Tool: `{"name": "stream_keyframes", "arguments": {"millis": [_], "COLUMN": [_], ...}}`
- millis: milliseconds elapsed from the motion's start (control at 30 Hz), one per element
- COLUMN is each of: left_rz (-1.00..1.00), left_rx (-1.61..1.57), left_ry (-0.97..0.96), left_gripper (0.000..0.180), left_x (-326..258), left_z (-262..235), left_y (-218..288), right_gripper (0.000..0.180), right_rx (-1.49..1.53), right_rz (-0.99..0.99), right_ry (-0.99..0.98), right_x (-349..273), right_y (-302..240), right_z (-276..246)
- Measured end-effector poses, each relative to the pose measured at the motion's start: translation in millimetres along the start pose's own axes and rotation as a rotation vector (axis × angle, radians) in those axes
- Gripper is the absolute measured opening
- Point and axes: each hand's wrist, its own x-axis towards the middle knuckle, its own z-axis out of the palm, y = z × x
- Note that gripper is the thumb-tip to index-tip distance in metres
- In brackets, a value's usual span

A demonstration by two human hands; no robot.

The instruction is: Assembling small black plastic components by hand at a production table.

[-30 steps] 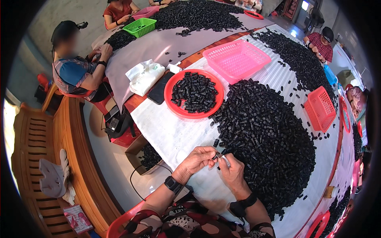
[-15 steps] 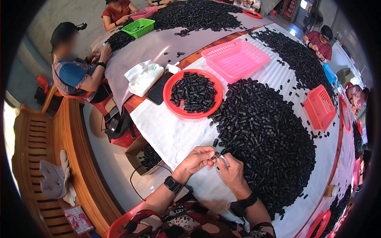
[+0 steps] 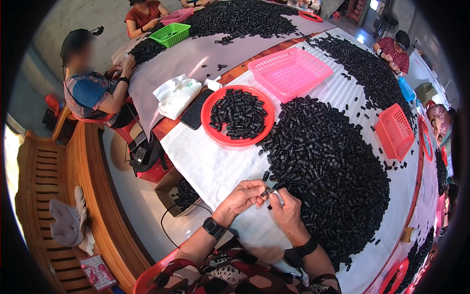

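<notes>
In the head view, I have the left hand pinching a small black piece between thumb and fingertips, so the piece sits right at the tips, turned toward the right hand. That right hand is curled, thumb and fingers closed on a small pale thing held up close beside the piece. Both hands are over the near edge of the table, just left of the big pile. I can't make out what the pale thing is, nor whether it touches the piece; the fingers cover most of both. The right hand's lower fingers are hidden from me behind its own back, and the lens rim cuts off the table's right side. The pile crowds in directly beyond and to the right of the right hand, taking up the middle of the table. Toward the left corner stands a red plate heaped with like pieces, with a phone and a tissue pack beside it. A pink basket sits behind the pile by the far edge, and a red basket lies toward the right edge.
</notes>
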Motion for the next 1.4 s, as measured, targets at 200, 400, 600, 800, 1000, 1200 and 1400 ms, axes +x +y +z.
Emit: {"name": "stream_keyframes", "arguments": {"millis": [200,400,600,800,1000,1200,1400], "left_rz": [0.0,-0.003,0.005,0.016,0.026,0.002,0.011], "left_rx": [-0.005,-0.022,0.02,0.018,-0.049,-0.028,0.001], "left_ry": [0.005,0.018,0.019,0.024,-0.002,-0.002,-0.002], "left_gripper": [0.02,0.021,0.024,0.026,0.028,0.028,0.028], "left_x": [1,0,0,0,0,-1,0], "left_z": [-1,4,5,4,9,5,6], "left_y": [0,3,3,2,5,4,4], "right_gripper": [0.023,0.024,0.025,0.022,0.021,0.021,0.022], "right_rx": [-0.045,-0.04,-0.027,-0.078,0.022,-0.003,-0.022], "right_rz": [-0.009,-0.008,-0.005,-0.021,0.007,0.015,0.004], "right_ry": [-0.047,-0.021,-0.011,-0.068,-0.01,-0.019,-0.023], "right_x": [1,0,1,0,1,1,1], "right_y": [-3,1,-3,-1,0,-1,-3], "right_z": [-1,1,-1,-2,-1,-1,-2]}}
